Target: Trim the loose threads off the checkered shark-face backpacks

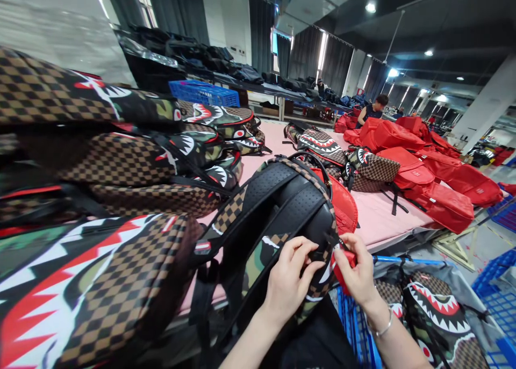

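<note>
A backpack (300, 213) with black padded straps and checkered, camouflage panels stands before me, its back panel towards me. Its red lining (344, 205) shows on the right side, where the bag is unzipped. My left hand (292, 275) is at the bag's right edge with its fingers curled into a pinch; what they hold, if anything, is too small to make out. My right hand (355, 267), wearing a bracelet on the wrist, pinches near the red lining. A small dark thing, blurred, shows at its fingertips; its kind is unclear.
Checkered shark-mouth backpacks (121, 159) are piled at left. More lie on the pink table (379, 218), beside red backpacks (433, 181). A blue crate (500, 283) and a lined bin with backpacks (439, 304) stand at lower right. A person (373, 111) works farther back.
</note>
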The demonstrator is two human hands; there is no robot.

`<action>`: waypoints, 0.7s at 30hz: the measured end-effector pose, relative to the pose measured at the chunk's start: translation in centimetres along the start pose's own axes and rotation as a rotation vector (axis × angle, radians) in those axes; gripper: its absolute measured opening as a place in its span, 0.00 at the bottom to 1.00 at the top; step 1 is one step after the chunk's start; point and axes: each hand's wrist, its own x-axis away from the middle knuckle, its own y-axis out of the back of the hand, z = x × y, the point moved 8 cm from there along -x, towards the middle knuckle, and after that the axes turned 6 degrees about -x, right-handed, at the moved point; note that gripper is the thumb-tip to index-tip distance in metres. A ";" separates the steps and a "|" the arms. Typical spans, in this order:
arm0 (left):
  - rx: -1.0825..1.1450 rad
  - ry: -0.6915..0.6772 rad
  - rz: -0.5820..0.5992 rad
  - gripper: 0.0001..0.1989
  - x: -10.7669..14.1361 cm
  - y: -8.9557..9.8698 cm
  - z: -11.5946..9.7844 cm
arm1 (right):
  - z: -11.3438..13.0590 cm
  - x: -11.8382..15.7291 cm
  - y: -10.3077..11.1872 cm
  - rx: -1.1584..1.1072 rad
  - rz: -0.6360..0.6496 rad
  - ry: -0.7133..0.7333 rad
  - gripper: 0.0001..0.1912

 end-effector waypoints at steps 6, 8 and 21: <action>-0.081 -0.019 0.017 0.07 -0.4 -0.5 -0.1 | 3.2 0.8 2.3 0.341 0.095 0.196 0.14; -0.104 -0.028 0.020 0.07 -0.5 -0.6 -0.1 | 3.4 1.1 2.6 0.402 0.135 0.174 0.15; -0.107 0.004 0.052 0.08 -0.7 -0.7 0.0 | 5.7 1.5 1.1 0.611 0.222 0.287 0.08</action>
